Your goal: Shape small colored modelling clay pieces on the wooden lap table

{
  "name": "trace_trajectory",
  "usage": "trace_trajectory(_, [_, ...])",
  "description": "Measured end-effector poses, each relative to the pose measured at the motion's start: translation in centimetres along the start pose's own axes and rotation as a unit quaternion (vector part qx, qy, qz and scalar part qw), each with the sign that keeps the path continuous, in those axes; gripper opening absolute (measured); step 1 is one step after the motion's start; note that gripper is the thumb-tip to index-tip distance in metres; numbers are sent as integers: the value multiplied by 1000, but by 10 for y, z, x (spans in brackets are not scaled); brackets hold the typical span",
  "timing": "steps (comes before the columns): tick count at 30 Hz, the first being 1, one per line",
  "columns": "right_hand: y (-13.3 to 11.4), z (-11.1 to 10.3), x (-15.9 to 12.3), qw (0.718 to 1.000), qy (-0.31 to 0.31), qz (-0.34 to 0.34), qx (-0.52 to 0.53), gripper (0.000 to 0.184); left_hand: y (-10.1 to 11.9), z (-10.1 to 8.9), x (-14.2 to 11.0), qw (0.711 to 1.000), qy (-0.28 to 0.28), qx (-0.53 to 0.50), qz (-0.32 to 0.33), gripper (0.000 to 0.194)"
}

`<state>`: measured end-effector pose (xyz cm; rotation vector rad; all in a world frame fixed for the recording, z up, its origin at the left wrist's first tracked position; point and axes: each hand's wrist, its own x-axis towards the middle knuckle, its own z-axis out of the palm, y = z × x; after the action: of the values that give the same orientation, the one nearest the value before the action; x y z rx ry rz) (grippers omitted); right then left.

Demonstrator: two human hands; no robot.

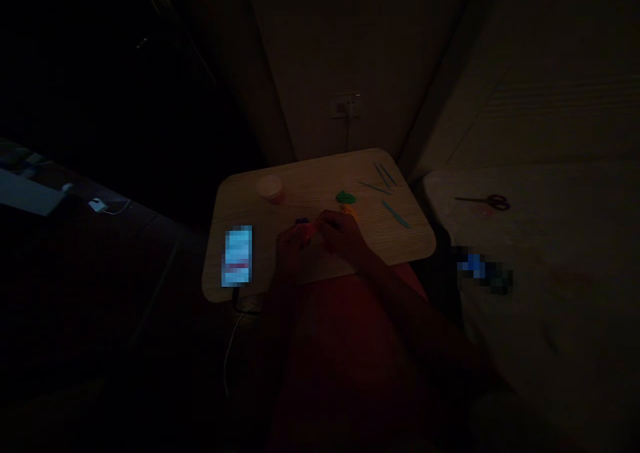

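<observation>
In dim light, both hands meet over the near part of a small wooden table (310, 173). My left hand (289, 245) is closed around a red-pink lump (305, 231) that looks like modelling clay. Pressed against the lump's right side is my right hand (340, 231), its fingers pinched together on it. A dark blue or purple lump (301, 221) shows just beyond the left fingers. Behind my right hand lies an orange-yellow lump (348, 209), partly covered by the hand. Slightly farther back sits a green lump (345, 197).
A round tub (270, 189) stands at the back left, and a lit phone (237, 256) with a cable lies front left. Several thin blue-green tools (395, 213) lie on the right. Scissors (485, 202) rest on a pale surface farther right. A wall socket (345, 107) holds a plug.
</observation>
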<state>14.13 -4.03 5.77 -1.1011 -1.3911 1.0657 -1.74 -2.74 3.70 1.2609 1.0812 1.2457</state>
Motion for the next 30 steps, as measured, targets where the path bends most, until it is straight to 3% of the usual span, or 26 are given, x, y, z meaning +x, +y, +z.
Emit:
trace_trajectory(5, [5,0,-1,997,4,49,59,32,14,3,-1,1000,-23,7,8,51])
trace_trajectory(16, [-8,-2,-3,1000,-21,9,-7,29,9,-3,-6,988,-91,95,76,53])
trace_trajectory(20, [-9,1,-4,999,8,-13,-28,29,11,-6,-7,987,-92,94,94,50])
trace_trajectory(23, [-8,5,-3,998,32,-22,-40,28,11,-3,-8,991,-69,77,81,54])
trace_trajectory(26, [-6,6,0,999,17,3,-32,28,11,-2,-6,995,-27,71,62,57])
trace_trajectory(30, [-4,-1,3,999,5,38,13,37,23,-18,5,985,20,146,85,52])
